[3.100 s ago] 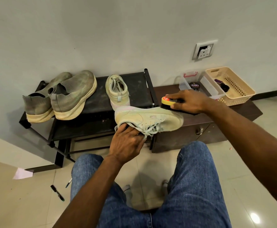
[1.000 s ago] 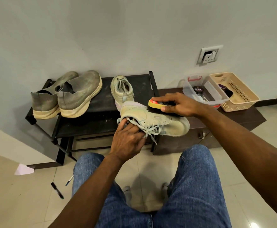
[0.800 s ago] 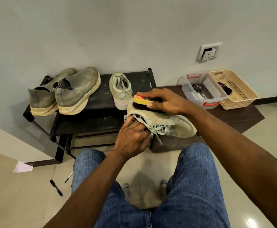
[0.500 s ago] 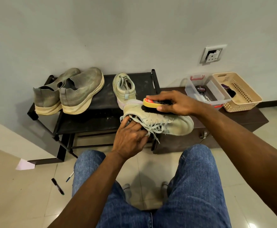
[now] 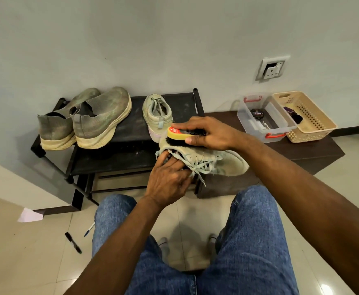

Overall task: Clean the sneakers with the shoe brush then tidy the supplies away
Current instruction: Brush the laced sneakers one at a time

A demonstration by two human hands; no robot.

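The right hand (image 5: 208,135) grips the shoe brush (image 5: 179,136), bristles on the light sneaker (image 5: 227,160). The left hand (image 5: 170,179) has its fingers curled around the sneaker's opening.

I note matt, suede-like cloth on the held sneaker (image 5: 227,162), dark bristles under the glossy yellow plastic back of the shoe brush (image 5: 177,134), ribbed knit on the grey shoes (image 5: 97,120), a clear plastic box (image 5: 265,118), a perforated beige plastic basket (image 5: 308,116), and glossy floor tiles (image 5: 35,262).
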